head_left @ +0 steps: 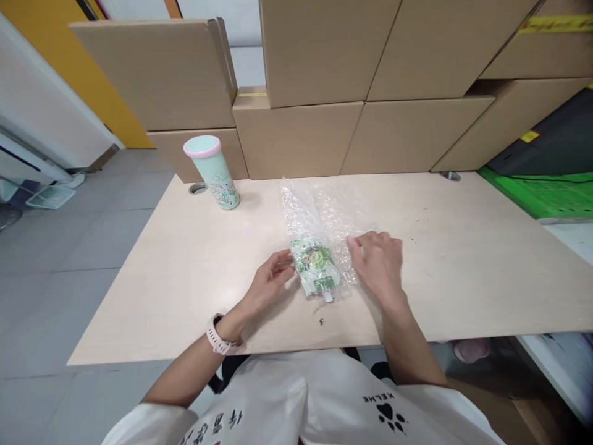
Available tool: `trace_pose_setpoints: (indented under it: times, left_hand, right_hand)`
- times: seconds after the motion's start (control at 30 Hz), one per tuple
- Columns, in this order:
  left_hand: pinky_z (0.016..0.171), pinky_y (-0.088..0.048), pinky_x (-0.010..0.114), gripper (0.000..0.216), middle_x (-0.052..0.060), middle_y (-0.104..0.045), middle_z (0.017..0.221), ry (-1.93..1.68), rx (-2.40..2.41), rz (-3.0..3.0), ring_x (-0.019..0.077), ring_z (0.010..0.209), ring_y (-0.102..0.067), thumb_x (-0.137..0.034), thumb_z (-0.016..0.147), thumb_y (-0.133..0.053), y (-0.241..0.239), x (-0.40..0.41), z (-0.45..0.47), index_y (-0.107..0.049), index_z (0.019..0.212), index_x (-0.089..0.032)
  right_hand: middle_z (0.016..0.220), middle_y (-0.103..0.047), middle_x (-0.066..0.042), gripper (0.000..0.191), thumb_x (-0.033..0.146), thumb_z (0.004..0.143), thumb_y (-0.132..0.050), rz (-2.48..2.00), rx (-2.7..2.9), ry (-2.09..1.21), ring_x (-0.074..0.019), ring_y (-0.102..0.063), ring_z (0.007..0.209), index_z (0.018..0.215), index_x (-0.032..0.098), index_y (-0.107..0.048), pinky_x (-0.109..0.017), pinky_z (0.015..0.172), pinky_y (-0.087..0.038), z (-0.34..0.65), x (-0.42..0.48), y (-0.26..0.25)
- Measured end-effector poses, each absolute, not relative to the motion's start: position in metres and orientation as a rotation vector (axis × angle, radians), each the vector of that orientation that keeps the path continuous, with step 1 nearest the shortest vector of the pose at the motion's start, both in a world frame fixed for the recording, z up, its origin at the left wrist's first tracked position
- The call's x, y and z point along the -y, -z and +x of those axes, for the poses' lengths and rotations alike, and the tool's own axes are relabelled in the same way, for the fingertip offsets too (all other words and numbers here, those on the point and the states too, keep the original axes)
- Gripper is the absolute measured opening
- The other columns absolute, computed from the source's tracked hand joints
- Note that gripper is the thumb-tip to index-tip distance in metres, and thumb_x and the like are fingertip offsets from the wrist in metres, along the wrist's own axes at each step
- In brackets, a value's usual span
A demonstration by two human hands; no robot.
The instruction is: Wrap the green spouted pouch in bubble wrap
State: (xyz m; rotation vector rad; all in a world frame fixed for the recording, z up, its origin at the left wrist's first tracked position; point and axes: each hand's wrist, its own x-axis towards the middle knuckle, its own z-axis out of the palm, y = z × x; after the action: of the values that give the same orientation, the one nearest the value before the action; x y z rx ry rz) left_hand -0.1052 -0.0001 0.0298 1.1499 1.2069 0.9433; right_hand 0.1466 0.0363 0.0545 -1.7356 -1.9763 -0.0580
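A green-and-white printed packet [314, 261] lies on the table, with a sheet of clear bubble wrap [338, 210] over it and spreading up and right. A small white tab sticks out at the packet's lower end. Beside the packet's left edge is my left hand [269, 278], fingers loosely curved and apart, holding nothing that I can see. My right hand [378, 262] is closed at the right edge of the bubble wrap, thumb and fingers pinching it. The far ends of those fingers are partly hidden.
A mint-green tumbler [217, 176] with a pink rim stands at the back left of the wooden table [185, 278]. Stacked cardboard boxes [301, 139] line the back edge. A green crate-like thing [546, 194] is at the right. The table's front edge is close to my body.
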Motion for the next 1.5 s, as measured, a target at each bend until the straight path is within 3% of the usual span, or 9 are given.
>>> trace_pose_setpoints:
  times: [0.1, 0.23, 0.43, 0.53, 0.67, 0.83, 0.93, 1.23, 1.5]
  left_hand:
    - [0.109, -0.045, 0.043, 0.054, 0.013, -0.062, 0.140, -0.921, -1.131, 1.165, 0.0263, 0.123, -0.061, -0.040, 0.087, -0.069, -0.029, 0.000, -0.106, -0.059, 0.137, -0.020]
    - [0.108, -0.044, 0.042, 0.059, 0.012, -0.063, 0.139, -0.919, -1.113, 1.188, 0.0275, 0.122, -0.060, -0.049, 0.088, -0.068, -0.026, -0.001, -0.109, -0.060, 0.138, -0.019]
    - [0.092, -0.049, 0.035, 0.037, 0.007, -0.072, 0.100, -0.987, -1.243, 1.166, 0.0206, 0.095, -0.062, -0.048, 0.097, -0.053, -0.025, -0.005, -0.113, -0.074, 0.098, -0.018]
    - [0.083, -0.050, 0.031, 0.028, 0.005, -0.069, 0.107, -1.291, -1.492, 1.011, 0.0174, 0.090, -0.062, -0.039, 0.096, -0.053, -0.027, -0.010, -0.122, -0.067, 0.113, -0.021]
    - [0.094, -0.048, 0.035, 0.032, 0.007, -0.062, 0.130, -1.589, -1.675, 1.277, 0.0206, 0.113, -0.058, -0.030, 0.093, -0.056, -0.037, -0.009, -0.130, -0.061, 0.125, -0.026]
    - [0.121, -0.017, 0.056, 0.029, 0.005, -0.063, 0.136, -1.016, -1.172, 2.210, 0.0296, 0.135, -0.047, -0.036, 0.092, -0.064, -0.045, 0.005, -0.113, -0.068, 0.121, -0.034]
    - [0.122, 0.003, 0.061, 0.023, 0.004, -0.073, 0.117, -0.719, -0.980, 2.359, 0.0305, 0.124, -0.055, -0.044, 0.090, -0.067, -0.043, 0.008, -0.105, -0.075, 0.108, -0.033]
    - [0.112, -0.023, 0.059, 0.041, 0.002, -0.059, 0.052, -0.726, -1.758, 2.223, 0.0229, 0.071, -0.055, -0.037, 0.096, -0.052, -0.042, -0.005, -0.130, -0.064, 0.059, -0.024]
    - [0.089, -0.042, 0.046, 0.016, 0.009, -0.069, 0.087, -0.442, -1.852, 2.250, 0.0280, 0.087, -0.061, -0.022, 0.092, -0.057, -0.032, -0.006, -0.131, -0.072, 0.097, -0.022]
  right_hand:
    - [0.083, -0.071, -0.014, 0.051, 0.044, 0.104, -0.037, -1.697, 2.217, -0.307, -0.0299, -0.060, 0.087, 0.072, 0.019, -0.068, -0.050, 0.086, -0.041, 0.132, -0.034, -0.048]
    - [0.105, -0.073, -0.009, 0.042, 0.053, 0.101, -0.044, -1.346, 1.982, -0.891, -0.0276, -0.063, 0.105, 0.099, 0.023, -0.072, -0.047, 0.096, -0.045, 0.132, -0.031, -0.053]
    - [0.145, -0.059, -0.004, 0.039, 0.055, 0.099, -0.053, -0.744, 1.931, -1.462, -0.0268, -0.048, 0.141, 0.130, 0.036, -0.066, -0.050, 0.117, -0.036, 0.121, -0.021, -0.067]
    - [0.140, -0.063, -0.004, 0.033, 0.049, 0.100, -0.052, -0.935, 1.879, -1.364, -0.0263, -0.054, 0.134, 0.127, 0.036, -0.066, -0.050, 0.111, -0.042, 0.116, -0.021, -0.058]
    - [0.118, -0.068, -0.009, 0.028, 0.034, 0.101, -0.046, -1.300, 2.030, -0.949, -0.0273, -0.062, 0.111, 0.118, 0.027, -0.067, -0.047, 0.095, -0.050, 0.121, -0.028, -0.041]
    - [0.114, -0.064, -0.012, 0.027, 0.023, 0.099, -0.044, -1.417, 2.360, -0.570, -0.0274, -0.059, 0.105, 0.114, 0.022, -0.067, -0.042, 0.088, -0.049, 0.121, -0.031, -0.036]
    - [0.110, -0.066, -0.010, 0.027, 0.023, 0.100, -0.044, -1.515, 2.391, -0.455, -0.0263, -0.061, 0.101, 0.111, 0.023, -0.068, -0.041, 0.085, -0.047, 0.122, -0.030, -0.038]
    - [0.098, -0.071, -0.011, 0.034, 0.022, 0.099, -0.041, -2.020, 2.261, -0.089, -0.0284, -0.064, 0.091, 0.086, 0.021, -0.072, -0.045, 0.083, -0.040, 0.163, -0.040, -0.039]
    - [0.098, -0.068, -0.014, 0.042, 0.057, 0.094, -0.053, -1.863, 2.096, -0.196, -0.0325, -0.061, 0.095, 0.098, 0.020, -0.071, -0.045, 0.078, -0.046, 0.149, -0.038, -0.034]
